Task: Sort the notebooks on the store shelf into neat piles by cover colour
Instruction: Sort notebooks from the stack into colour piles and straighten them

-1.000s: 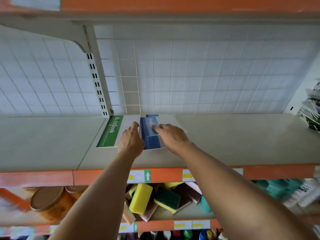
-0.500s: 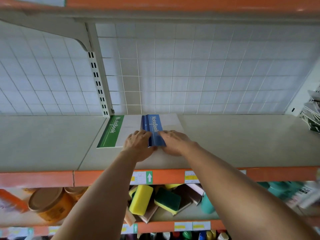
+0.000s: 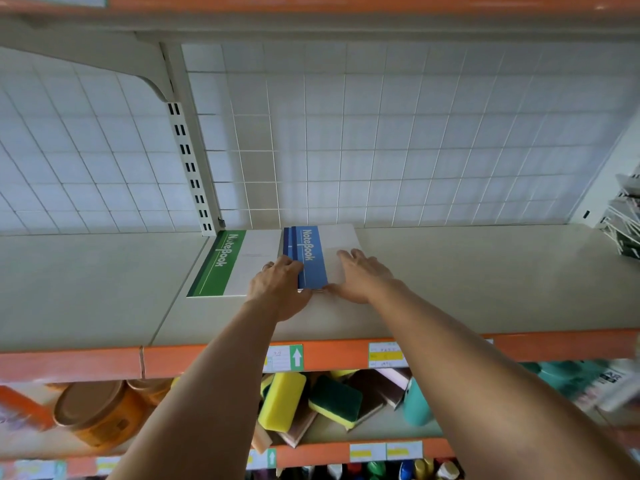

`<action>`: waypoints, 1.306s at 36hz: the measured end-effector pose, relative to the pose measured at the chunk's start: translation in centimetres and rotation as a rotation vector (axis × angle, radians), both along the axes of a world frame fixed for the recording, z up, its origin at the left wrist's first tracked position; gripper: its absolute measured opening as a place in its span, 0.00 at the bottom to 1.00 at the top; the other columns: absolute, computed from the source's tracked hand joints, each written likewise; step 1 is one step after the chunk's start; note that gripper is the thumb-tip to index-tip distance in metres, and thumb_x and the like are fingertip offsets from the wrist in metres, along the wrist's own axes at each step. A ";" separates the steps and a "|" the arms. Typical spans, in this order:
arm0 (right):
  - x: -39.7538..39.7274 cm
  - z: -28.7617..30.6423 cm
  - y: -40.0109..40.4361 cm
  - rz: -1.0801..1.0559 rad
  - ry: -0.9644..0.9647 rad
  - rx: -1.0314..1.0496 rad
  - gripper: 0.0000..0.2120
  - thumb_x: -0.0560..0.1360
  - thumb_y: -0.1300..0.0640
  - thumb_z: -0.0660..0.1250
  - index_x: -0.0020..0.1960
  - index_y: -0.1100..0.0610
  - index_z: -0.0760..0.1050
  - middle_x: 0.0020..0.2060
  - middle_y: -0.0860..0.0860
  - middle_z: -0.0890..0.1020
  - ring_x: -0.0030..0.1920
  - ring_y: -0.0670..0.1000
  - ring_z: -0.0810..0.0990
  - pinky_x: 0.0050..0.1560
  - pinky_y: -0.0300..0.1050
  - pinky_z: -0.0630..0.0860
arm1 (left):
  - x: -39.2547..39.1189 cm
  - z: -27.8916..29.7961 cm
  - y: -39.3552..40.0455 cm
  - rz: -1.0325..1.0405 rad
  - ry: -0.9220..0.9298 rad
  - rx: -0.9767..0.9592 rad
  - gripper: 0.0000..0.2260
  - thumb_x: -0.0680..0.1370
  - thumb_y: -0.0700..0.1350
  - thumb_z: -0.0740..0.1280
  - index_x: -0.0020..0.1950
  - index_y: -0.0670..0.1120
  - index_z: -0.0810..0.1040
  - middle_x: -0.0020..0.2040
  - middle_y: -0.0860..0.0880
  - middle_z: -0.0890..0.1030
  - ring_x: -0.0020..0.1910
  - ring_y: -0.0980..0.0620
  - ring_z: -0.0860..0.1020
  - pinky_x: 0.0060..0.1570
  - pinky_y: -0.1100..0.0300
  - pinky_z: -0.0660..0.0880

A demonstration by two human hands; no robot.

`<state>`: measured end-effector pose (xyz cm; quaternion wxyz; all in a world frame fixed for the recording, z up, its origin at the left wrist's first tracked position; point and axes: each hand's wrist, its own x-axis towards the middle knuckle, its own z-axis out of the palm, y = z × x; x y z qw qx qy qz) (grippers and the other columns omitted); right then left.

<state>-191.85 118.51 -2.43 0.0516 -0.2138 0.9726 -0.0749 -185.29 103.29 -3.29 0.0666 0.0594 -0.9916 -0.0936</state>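
Blue notebook pile point(image 3: 313, 258) lies flat on the shelf point(image 3: 467, 278), just right of the green notebook point(image 3: 228, 263) (upright post behind it). Left hand point(image 3: 280, 289) rests at the pile's left edge, fingers relaxed; right hand point(image 3: 362, 275) lies flat on its white cover, fingers spread.

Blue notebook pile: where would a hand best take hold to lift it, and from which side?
Grip the near short edge of the blue notebook pile, coming from the shelf front. It lies flat with the green notebook pile close on its left and the grid wall behind, so only the front and right edges are free.
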 end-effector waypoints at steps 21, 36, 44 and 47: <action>1.6 2.4 6.2 -0.082 0.095 0.043 0.31 0.78 0.39 0.58 0.74 0.56 0.58 0.70 0.56 0.66 0.68 0.59 0.67 0.62 0.54 0.69 | -0.5 2.1 4.6 0.029 0.075 0.009 0.19 0.81 0.57 0.57 0.68 0.49 0.71 0.65 0.47 0.73 0.64 0.46 0.72 0.56 0.51 0.72; 6.7 5.5 27.8 -0.342 0.161 0.046 0.27 0.79 0.40 0.55 0.71 0.56 0.63 0.68 0.55 0.69 0.67 0.58 0.68 0.62 0.52 0.68 | -0.3 4.9 22.7 -0.105 0.097 0.105 0.16 0.82 0.55 0.55 0.65 0.51 0.74 0.62 0.48 0.75 0.64 0.47 0.71 0.57 0.53 0.71; 10.1 7.3 40.9 -0.485 0.210 0.089 0.27 0.79 0.40 0.54 0.72 0.55 0.63 0.68 0.54 0.69 0.66 0.57 0.69 0.62 0.51 0.67 | 1.7 6.0 35.7 -0.190 0.163 0.170 0.16 0.82 0.54 0.56 0.64 0.51 0.75 0.61 0.48 0.76 0.62 0.47 0.73 0.55 0.56 0.72; 11.0 8.2 45.0 -0.509 0.242 0.052 0.25 0.79 0.41 0.56 0.71 0.53 0.65 0.66 0.53 0.72 0.65 0.56 0.71 0.61 0.50 0.69 | 2.2 6.5 39.9 -0.223 0.188 0.187 0.15 0.82 0.54 0.56 0.63 0.50 0.76 0.61 0.48 0.76 0.60 0.47 0.74 0.55 0.56 0.72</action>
